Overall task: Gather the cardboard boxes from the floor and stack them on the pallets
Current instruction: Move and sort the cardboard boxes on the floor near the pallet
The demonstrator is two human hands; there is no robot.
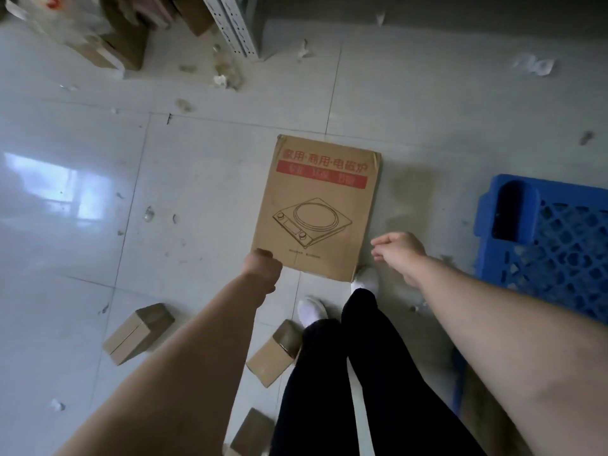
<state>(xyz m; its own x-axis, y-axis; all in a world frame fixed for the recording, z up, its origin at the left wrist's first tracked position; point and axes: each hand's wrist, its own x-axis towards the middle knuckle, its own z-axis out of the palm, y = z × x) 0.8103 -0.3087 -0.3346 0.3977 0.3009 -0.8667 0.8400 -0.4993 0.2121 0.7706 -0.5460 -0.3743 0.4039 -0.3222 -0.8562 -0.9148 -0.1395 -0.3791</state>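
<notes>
A flat brown cardboard box (320,205) with red lettering and a line drawing of a cooktop is at the centre of the head view. My left hand (261,269) grips its near left corner. My right hand (399,253) hovers beside the box's near right edge, fingers loosely curled, holding nothing. A blue plastic pallet (546,245) lies on the floor to the right. Three small cardboard boxes sit on the tiles near my feet: one at the left (138,334), one by my left leg (274,353), one at the bottom edge (251,432).
My legs in black trousers and white shoes (311,311) stand just behind the flat box. Grey metal shelf posts (235,24) and a heap of cardboard (98,37) fill the far left. Paper scraps (227,80) litter the glossy tiled floor.
</notes>
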